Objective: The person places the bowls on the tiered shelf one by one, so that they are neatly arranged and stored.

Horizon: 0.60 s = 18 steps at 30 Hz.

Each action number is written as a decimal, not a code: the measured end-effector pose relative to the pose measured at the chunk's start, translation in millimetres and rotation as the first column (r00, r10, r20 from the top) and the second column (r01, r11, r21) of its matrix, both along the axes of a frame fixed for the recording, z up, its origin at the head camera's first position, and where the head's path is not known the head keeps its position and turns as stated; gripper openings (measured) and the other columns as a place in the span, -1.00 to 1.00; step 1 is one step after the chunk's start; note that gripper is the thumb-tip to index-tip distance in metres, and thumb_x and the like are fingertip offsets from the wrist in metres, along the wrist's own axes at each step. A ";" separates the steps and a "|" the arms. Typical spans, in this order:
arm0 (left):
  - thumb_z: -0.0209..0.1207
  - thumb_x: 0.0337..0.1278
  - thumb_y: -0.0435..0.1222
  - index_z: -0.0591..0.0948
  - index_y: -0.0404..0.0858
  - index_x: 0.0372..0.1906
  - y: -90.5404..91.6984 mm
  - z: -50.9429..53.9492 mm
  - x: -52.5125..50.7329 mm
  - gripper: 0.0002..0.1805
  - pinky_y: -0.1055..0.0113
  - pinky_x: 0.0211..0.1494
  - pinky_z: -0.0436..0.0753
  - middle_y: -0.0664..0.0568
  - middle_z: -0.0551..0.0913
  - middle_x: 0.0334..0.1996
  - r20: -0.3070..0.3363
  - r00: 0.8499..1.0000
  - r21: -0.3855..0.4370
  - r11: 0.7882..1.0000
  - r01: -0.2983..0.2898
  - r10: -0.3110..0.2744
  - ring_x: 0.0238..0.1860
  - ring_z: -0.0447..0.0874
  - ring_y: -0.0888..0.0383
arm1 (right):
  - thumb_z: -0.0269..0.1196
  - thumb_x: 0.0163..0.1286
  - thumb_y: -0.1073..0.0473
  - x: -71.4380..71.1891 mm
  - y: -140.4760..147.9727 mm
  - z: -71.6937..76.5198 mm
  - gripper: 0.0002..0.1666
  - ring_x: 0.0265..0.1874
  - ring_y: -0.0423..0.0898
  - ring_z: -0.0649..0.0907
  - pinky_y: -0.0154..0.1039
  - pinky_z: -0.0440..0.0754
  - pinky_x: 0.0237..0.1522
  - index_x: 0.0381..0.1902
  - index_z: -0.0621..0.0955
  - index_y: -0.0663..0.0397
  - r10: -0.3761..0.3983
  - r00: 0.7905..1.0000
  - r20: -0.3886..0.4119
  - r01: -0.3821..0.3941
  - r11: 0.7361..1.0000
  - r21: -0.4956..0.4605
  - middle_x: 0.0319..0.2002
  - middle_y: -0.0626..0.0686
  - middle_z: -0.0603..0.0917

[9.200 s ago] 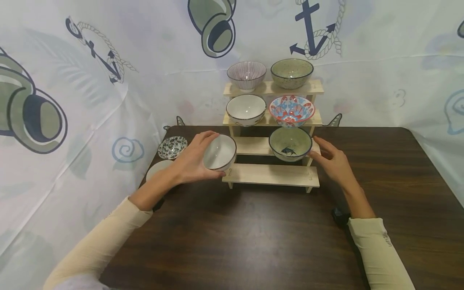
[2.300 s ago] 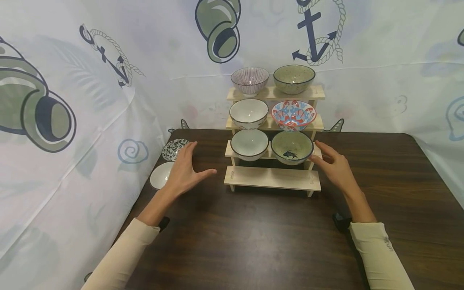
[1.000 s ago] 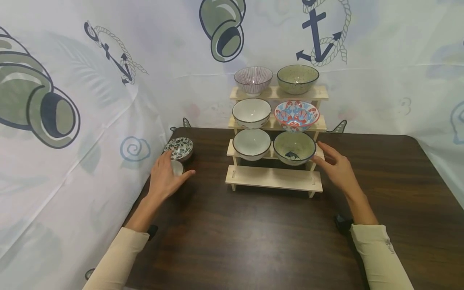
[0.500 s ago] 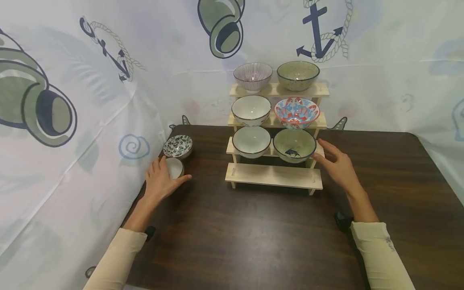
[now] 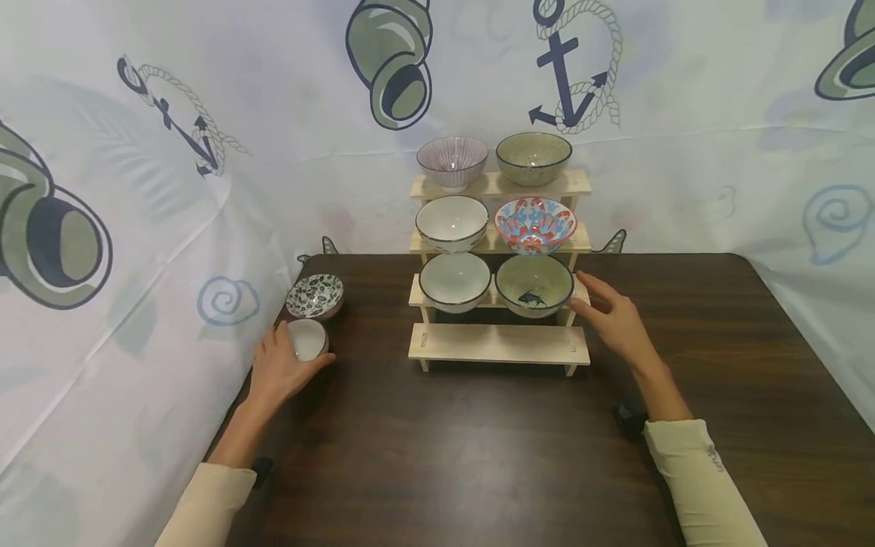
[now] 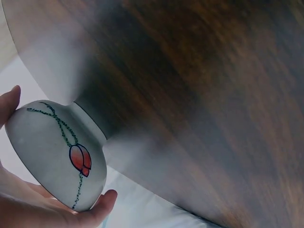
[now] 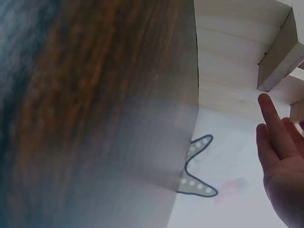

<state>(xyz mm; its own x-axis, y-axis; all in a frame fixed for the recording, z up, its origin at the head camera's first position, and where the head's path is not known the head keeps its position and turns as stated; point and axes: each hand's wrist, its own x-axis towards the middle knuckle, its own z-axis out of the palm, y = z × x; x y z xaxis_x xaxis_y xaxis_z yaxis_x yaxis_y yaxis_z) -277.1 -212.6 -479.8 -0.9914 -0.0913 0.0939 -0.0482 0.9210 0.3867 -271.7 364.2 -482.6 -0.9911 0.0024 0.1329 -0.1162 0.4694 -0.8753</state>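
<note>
At the table's left edge my left hand holds a small white bowl, thumb on one side and fingers on the other. A red tulip bud on a green stem decorates its outer wall in the left wrist view, where the bowl stands foot toward the table. My right hand rests by the right end of the wooden stand's lower shelf, next to a green bowl with a fish. Its fingers look fairly straight beside the wood in the right wrist view; its thumb is hidden there.
A black-and-white floral bowl sits just behind the held one. The stepped wooden stand carries a white bowl, another white bowl, a red-blue bowl, a striped bowl and a speckled green bowl.
The white bowl my left hand held earlier now sits on the stand beside the fish bowl. That hand has moved left and taken hold of the small white bowl; my right hand has stayed put.
</note>
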 end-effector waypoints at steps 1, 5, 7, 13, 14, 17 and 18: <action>0.46 -0.04 0.21 0.02 -0.55 0.57 -0.1 -0.1 0.3 0.34 -0.49 0.26 0.34 -0.59 0.17 0.41 0.006 1.000 0.007 1.000 -0.003 0.003 0.36 0.16 -0.57 | 0.28 0.49 -0.19 -0.1 -0.2 -0.1 -0.17 0.36 0.39 0.53 0.37 0.53 0.29 0.61 0.29 -0.24 0.000 1.000 0.002 0.000 1.000 0.001 0.60 0.10 0.29; 0.47 -0.05 0.17 0.04 -0.56 0.56 -2.3 -0.8 1.2 0.33 -0.47 0.24 0.35 -0.62 0.16 0.41 0.022 1.000 0.022 1.000 -0.016 0.016 0.35 0.14 -0.57 | 0.28 0.48 -0.20 0.9 -2.7 0.1 -0.16 0.36 0.38 0.54 0.36 0.55 0.28 0.61 0.29 -0.24 0.008 1.000 0.005 -0.008 1.000 0.002 0.60 0.09 0.29; 0.48 -0.06 0.15 0.05 -0.57 0.55 -3.1 -0.4 1.8 0.32 -0.46 0.23 0.35 -0.63 0.16 0.40 0.023 1.000 0.030 0.999 -0.017 0.016 0.34 0.13 -0.56 | 0.28 0.49 -0.20 1.1 -3.7 -0.9 -0.16 0.35 0.38 0.55 0.36 0.55 0.28 0.61 0.29 -0.22 0.010 1.000 0.001 -0.010 1.000 0.000 0.60 0.10 0.29; 0.51 -0.08 0.11 0.10 -0.60 0.53 -4.3 2.0 2.7 0.29 -0.42 0.20 0.38 -0.65 0.20 0.35 0.007 1.000 0.032 0.999 -0.028 0.028 0.31 0.15 -0.56 | 0.28 0.48 -0.22 -0.7 -5.1 -3.5 -0.17 0.37 0.37 0.54 0.36 0.53 0.30 0.60 0.31 -0.22 0.004 1.000 -0.004 -0.004 1.000 -0.003 0.60 0.09 0.30; 0.50 -0.08 0.11 0.11 -0.60 0.52 -3.7 2.4 2.4 0.28 -0.41 0.19 0.39 -0.65 0.21 0.34 0.003 1.000 0.031 0.999 -0.029 0.029 0.30 0.16 -0.56 | 0.27 0.48 -0.23 -1.1 -4.6 -3.2 -0.16 0.37 0.37 0.53 0.36 0.53 0.30 0.61 0.30 -0.22 0.001 1.000 -0.005 -0.001 1.000 0.002 0.60 0.09 0.30; 0.51 -0.10 0.11 0.15 -0.62 0.49 1.6 4.9 1.4 0.26 -0.38 0.16 0.40 -0.66 0.25 0.29 -0.019 1.000 0.028 0.999 -0.021 0.022 0.26 0.19 -0.55 | 0.27 0.46 -0.27 -1.1 -0.7 -1.8 -0.15 0.37 0.36 0.53 0.36 0.53 0.30 0.60 0.31 -0.25 -0.013 1.000 -0.001 0.013 1.000 0.008 0.60 0.09 0.30; 0.51 -0.11 0.10 0.18 -0.62 0.47 4.2 5.6 0.9 0.24 -0.37 0.15 0.40 -0.66 0.27 0.26 -0.030 0.999 0.027 1.000 -0.015 0.016 0.25 0.21 -0.55 | 0.27 0.46 -0.29 -0.5 1.3 -1.2 -0.14 0.37 0.36 0.53 0.36 0.53 0.29 0.60 0.30 -0.25 -0.018 1.000 0.001 0.018 1.000 0.009 0.60 0.09 0.30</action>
